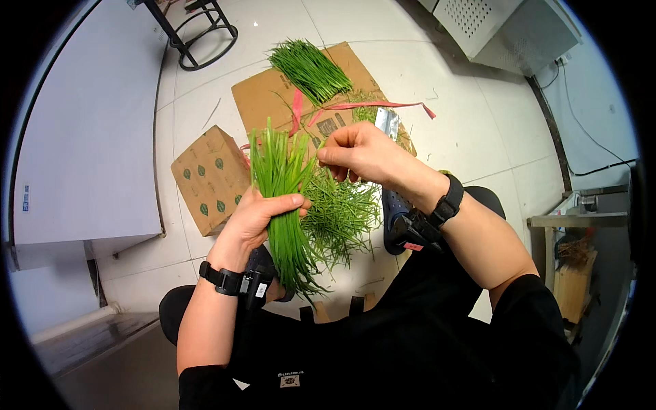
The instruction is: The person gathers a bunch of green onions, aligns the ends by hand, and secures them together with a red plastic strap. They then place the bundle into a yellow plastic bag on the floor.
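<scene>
My left hand (266,212) is closed around a bunch of Chinese chives (287,179), its pale cut ends upward and its dark leaf tips hanging down. Just right of the stem ends is my right hand (353,151), thumb and forefinger pinched on a thin green chive piece at the bunch's edge. Below it on the floor lies a loose heap of chive trimmings (341,215). Farther off, a neat pile of chives (310,72) rests on a flattened cardboard sheet (256,100). A red tie strip (359,105) lies across the cardboard, with a metal blade (387,122) close by.
A cardboard box (205,179) with leaf prints stands left of the bunch. Beyond it are a white cabinet (92,128) and a black stool's legs (207,41). A perforated metal unit (471,25) is at upper right, a shelf (579,220) at right. My shoe (394,220) is beside the trimmings.
</scene>
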The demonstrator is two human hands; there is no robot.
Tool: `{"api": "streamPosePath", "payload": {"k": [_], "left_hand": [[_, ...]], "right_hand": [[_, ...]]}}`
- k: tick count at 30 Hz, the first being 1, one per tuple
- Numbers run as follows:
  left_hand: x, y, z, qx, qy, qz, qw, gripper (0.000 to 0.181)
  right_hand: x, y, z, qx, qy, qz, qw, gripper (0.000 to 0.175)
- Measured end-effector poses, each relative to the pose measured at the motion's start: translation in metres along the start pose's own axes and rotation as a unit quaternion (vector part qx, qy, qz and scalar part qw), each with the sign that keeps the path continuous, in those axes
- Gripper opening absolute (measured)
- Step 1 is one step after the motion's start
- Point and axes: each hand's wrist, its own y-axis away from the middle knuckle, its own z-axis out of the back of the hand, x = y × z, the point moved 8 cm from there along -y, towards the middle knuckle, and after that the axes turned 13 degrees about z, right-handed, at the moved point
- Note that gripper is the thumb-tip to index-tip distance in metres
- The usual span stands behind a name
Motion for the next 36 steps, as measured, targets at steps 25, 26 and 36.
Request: {"api": "streamPosePath", "payload": {"k": [25,26,36], "left_hand": [[-0.002,-0.006,-0.011,0.056,0.036,-0.013,0.998,0.043],[-0.003,-0.006,-0.011,0.06,0.044,-0.022,0.997,0.043],[-0.002,-0.009,-0.005,0.051,0.091,-0.031,0.994,0.042]], "right_hand": [[-0.026,-0.01,-0.021,-0.069,-0.224,-0.008,0.972,0.022],[-0.027,-0.011,-0.019,-0.07,-0.217,-0.001,0.974,0.021],[-0.018,-0.009,-0.01,-0.098,-0.186,0.02,0.978,0.021]]}}
